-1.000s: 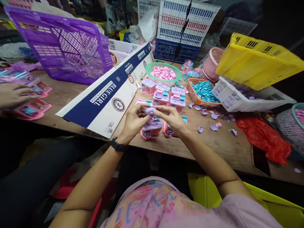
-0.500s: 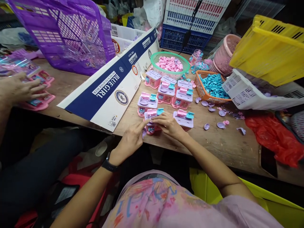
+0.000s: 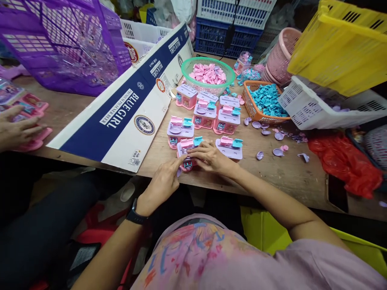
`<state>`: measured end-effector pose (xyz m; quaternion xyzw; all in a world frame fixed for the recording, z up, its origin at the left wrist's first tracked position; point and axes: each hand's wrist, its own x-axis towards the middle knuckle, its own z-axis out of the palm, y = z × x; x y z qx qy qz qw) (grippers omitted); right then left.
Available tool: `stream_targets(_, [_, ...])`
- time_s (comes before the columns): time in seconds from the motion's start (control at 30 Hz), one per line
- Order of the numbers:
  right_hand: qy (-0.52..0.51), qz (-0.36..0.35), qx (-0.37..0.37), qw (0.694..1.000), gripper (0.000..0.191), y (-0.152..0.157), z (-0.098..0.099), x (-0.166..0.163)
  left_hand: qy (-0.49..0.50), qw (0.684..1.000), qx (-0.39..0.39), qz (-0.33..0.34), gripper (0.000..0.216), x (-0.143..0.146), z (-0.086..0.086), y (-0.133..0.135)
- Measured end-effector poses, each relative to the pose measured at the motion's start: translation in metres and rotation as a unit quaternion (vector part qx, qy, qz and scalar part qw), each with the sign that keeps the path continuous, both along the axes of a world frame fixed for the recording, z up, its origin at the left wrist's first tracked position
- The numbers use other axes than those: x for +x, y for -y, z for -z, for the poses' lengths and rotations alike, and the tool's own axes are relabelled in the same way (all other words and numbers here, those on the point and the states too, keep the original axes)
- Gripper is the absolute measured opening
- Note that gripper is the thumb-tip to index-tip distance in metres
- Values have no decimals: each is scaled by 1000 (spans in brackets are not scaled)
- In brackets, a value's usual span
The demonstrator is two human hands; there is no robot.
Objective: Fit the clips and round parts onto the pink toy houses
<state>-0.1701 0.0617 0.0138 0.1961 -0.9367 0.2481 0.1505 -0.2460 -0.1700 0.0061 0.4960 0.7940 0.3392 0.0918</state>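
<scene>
Both my hands are at a small pink toy kitchen counter [image 3: 188,164] with a lilac top, close to the table's front edge. My left hand [image 3: 164,178] is closed, its index finger reaching onto the lilac top. A small purple plastic piece [image 3: 179,172] peeks out under its fingers. From the other side, my right hand [image 3: 210,158] grips the counter with bent fingers, hiding part of its top. A pink part [image 3: 186,143] and a turquoise part [image 3: 198,141] stand up at the counter's back. Another toy counter [image 3: 229,151] stands just right of my right hand.
More toy counters [image 3: 180,131] stand behind. Beyond are a green basket [image 3: 208,86] of pink parts and an orange basket [image 3: 266,118] of turquoise parts. Loose purple bowls [image 3: 278,152] lie right. A cardboard strip [image 3: 121,117] separates a co-worker's hand [image 3: 18,129] at left.
The view has shifted slightly, so the table things sit further left. My hands stay on the same toy counter, fingers only slightly moved. The co-worker's hand remains on toys at left.
</scene>
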Motion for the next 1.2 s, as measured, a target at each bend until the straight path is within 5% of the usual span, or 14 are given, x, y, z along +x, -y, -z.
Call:
stream_targets(0.2, [2, 50, -14, 999, 31, 13, 4, 4, 64, 997, -6, -36, 56, -6, -14, -5])
stream_targets(0.3, [-26, 65, -50, 996, 36, 20, 6, 19, 182, 977, 59, -92, 49, 2, -20, -8])
stream_targets(0.4, [-58, 103, -98, 988, 39, 30, 11, 45, 374, 907, 140, -129, 46, 18, -22, -12])
stream_targets(0.53, [-110, 69, -154, 980, 30, 37, 10, 78, 551, 806, 164, -140, 35, 38, -22, -25])
stream_targets(0.7, [-86, 82, -160, 980, 19, 27, -12, 105, 678, 723, 125, -52, 36, 53, -24, -54])
stream_targets(0.77, [-67, 110, -158, 979, 17, 20, -20, 112, 665, 737, 120, -22, 34, 60, -25, -65])
stream_targets(0.83, [-69, 185, -144, 970, 19, 10, -23, 114, 558, 817, 140, -27, 32, 65, -26, -72])
stream_targets(0.9, [-80, 267, -101, 955, 21, -2, -20, 110, 348, 921, 168, -46, 25, 67, -26, -78])
stream_targets(0.97, [-80, 312, -36, 946, 23, -13, -12, 102, 114, 977, 175, -30, 27, 65, -24, -85])
stream_targets(1.07, [-58, 315, 65, 945, 24, -22, 0, 88, -108, 988, 104, 46, 54, 56, -18, -99])
stream_targets(1.2, [-49, 313, 150, 937, 23, -21, 6, 79, -204, 976, -14, 80, 75, 44, -12, -110])
